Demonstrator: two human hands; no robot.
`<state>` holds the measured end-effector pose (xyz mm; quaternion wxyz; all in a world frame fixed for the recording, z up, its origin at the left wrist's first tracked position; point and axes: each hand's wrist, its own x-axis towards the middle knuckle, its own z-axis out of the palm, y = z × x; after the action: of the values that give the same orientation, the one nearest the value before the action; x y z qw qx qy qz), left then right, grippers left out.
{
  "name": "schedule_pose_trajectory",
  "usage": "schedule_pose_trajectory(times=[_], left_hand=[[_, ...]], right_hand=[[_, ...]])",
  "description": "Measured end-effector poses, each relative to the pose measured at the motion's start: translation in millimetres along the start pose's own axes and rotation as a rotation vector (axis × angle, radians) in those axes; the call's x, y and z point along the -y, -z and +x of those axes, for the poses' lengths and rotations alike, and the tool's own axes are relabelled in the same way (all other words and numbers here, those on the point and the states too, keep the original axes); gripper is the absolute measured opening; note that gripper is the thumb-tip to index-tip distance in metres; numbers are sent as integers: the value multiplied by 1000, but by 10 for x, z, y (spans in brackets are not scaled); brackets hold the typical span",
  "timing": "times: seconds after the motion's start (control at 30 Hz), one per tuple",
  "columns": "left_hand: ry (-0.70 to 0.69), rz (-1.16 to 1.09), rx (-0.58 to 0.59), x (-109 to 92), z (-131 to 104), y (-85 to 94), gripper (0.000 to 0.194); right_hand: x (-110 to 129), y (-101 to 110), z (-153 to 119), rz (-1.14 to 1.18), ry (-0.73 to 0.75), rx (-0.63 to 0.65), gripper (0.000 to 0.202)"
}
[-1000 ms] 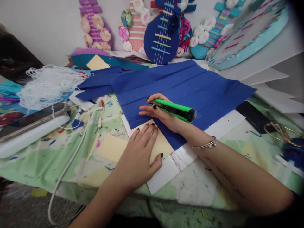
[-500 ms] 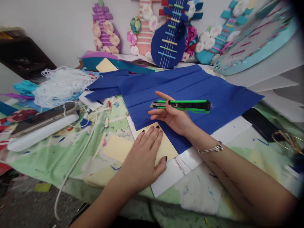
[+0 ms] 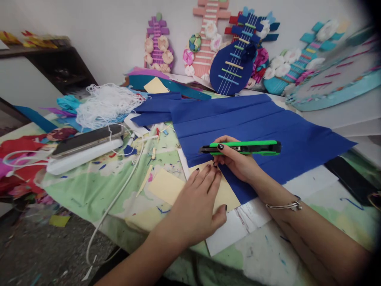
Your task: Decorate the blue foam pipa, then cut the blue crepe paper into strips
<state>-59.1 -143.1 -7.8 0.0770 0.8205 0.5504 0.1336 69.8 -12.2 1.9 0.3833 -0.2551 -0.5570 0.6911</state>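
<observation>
My left hand (image 3: 202, 194) lies flat with fingers stretched out on a pale yellow card (image 3: 228, 192). That card rests over the corner of a large blue sheet of paper (image 3: 232, 119), with a white board (image 3: 228, 236) underneath. In my right hand (image 3: 235, 159) is a green and black utility knife (image 3: 253, 147), held level with its tip pointing left above the blue sheet. The right fingers are curled round it, close to the left fingertips. A second yellow piece of card (image 3: 166, 186) lies left of my left hand.
A phone (image 3: 89, 141) sits on a white box (image 3: 86, 157) at the left, beside a white cable (image 3: 119, 190) and a heap of white string (image 3: 107, 104). Decorated paper guitars (image 3: 232, 67) lean on the wall. A black flat object (image 3: 351, 180) lies at the right.
My right fingers, spread out before, have curled round the knife, and that hand has come down beside my left fingertips. The left hand stays on the card. The whole view has shifted left.
</observation>
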Motion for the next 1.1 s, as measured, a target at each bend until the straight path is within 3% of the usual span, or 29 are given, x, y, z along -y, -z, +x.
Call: schedule_pose_trajectory(times=[0.33, 1.1], left_hand=[[4, -41, -12, 6, -1, -13, 68], [-15, -17, -10, 17, -3, -4, 66]], right_hand=[[1, 7, 3, -80, 22, -3, 22], [-31, 51, 29, 110, 1, -82, 24]])
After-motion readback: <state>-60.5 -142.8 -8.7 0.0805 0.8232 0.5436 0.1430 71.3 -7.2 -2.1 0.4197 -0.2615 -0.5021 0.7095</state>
